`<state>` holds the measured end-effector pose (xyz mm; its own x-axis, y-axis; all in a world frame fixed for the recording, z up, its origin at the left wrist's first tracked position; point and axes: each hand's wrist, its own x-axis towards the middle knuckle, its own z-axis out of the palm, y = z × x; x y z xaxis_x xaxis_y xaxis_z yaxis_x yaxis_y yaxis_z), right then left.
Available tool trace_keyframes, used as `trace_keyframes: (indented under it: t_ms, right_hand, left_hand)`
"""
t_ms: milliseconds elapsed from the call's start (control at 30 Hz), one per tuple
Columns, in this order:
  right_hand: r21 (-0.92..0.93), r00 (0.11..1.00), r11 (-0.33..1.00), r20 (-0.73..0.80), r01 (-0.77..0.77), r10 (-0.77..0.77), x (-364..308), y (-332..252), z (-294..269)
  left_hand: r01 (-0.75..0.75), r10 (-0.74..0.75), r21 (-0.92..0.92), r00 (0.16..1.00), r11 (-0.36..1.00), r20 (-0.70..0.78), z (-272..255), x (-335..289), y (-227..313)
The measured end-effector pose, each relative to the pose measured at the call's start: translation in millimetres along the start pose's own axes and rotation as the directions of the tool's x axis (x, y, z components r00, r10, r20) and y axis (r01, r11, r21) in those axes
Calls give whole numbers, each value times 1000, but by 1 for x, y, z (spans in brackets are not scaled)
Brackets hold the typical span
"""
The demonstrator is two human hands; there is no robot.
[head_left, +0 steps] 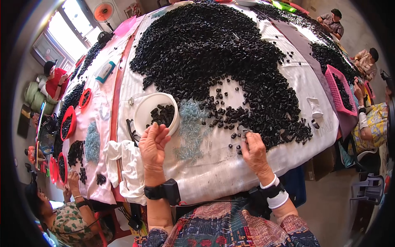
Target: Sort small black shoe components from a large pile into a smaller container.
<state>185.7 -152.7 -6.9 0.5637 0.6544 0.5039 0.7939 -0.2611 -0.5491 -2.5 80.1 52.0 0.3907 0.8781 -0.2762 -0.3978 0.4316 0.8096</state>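
My left hand [153, 145] is raised at the near rim of a white round bowl [142, 113], palm turned up. Its thumb and fingers are curled together; what they pinch, if anything, is too small to tell. Black small plastic parts [165, 115] lie inside the bowl. My right hand [255, 151] is at the near edge of a large heap of similar black parts [197, 45]. Its thumb and fingers close on a small greyish piece [245, 133]. Between the hands, small clear bluish pieces [191, 119] lie scattered on the white cloth [230, 179].
A crumpled white cloth garment [125, 166] lies left of my left hand. Red bowls [69, 123] and a blue-white packet [105, 71] sit farther left. A pink basket [340, 88] stands at the right. Several people work around the table, one [68, 212] at near left.
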Motion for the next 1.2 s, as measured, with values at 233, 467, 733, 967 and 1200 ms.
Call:
trace_keyframes:
  t_ms: [233, 467, 733, 967, 1200]
  right_hand:
    - [-125, 987, 986, 128, 110, -94, 17, -3, 16]
    - [58, 990, 992, 74, 113, -117, 12, -4, 19]
    - [489, 988, 860, -39, 147, -147, 11, -56, 10]
    - [452, 978, 874, 17, 180, -210, 4, -56, 19]
    - [152, 998, 988, 54, 17, -26, 21, -15, 7]
  left_hand:
    - [1, -1, -9, 1000, 1000, -9, 12, 15, 8]
    - [218, -324, 292, 862, 931, 389, 27, -23, -31]
    - [564, -622, 280, 619, 777, 479, 28, -43, -73]
    - [623, -589, 129, 623, 772, 515, 5, -42, -77]
    - [565, -521, 28, 741, 825, 424, -13, -47, -63]
